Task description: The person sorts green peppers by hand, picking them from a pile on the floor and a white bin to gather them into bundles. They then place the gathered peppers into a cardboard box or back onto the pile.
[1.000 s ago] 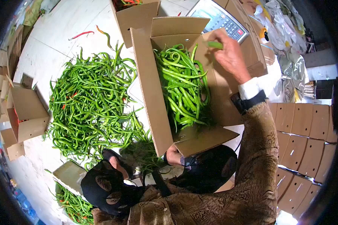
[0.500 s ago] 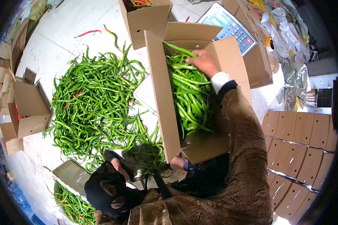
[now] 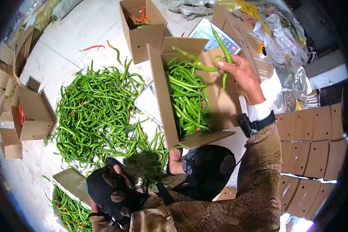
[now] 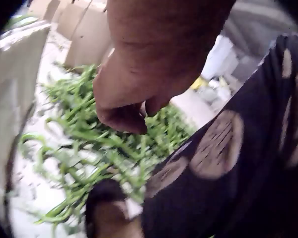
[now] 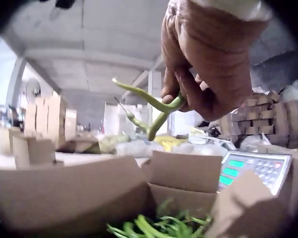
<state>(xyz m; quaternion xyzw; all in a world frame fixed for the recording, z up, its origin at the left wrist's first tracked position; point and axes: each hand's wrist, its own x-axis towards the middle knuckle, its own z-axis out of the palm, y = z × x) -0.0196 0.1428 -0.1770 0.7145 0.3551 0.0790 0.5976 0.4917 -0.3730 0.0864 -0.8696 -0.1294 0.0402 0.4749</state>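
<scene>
My right hand point(image 3: 245, 79) is raised over the right wall of an open cardboard box point(image 3: 164, 100). Between thumb and fingers it pinches green chili peppers point(image 3: 220, 40); in the right wrist view their curved ends point(image 5: 148, 99) stick out below the fingertips. Inside the box lies a layer of green chili peppers point(image 3: 185, 92). My left hand point(image 4: 134, 84) hangs beside the patterned trouser knee point(image 4: 218, 144) with loosely curled fingers and nothing visible in them. Behind it in that view are loose green chili peppers on the floor. The knee mostly hides it in the head view.
A large heap of green chili peppers point(image 3: 92, 116) covers the floor to the left. A digital scale point(image 3: 205, 33) stands behind the box. Another box point(image 3: 145, 38) holds red peppers. Stacked cartons point(image 3: 305, 123) line the right side; a pepper-filled container point(image 3: 71, 210) stands lower left.
My right hand went from the upper right down to the peppers in the box, then rose back to the right with peppers pinched in it. The box shifted slightly within the head view.
</scene>
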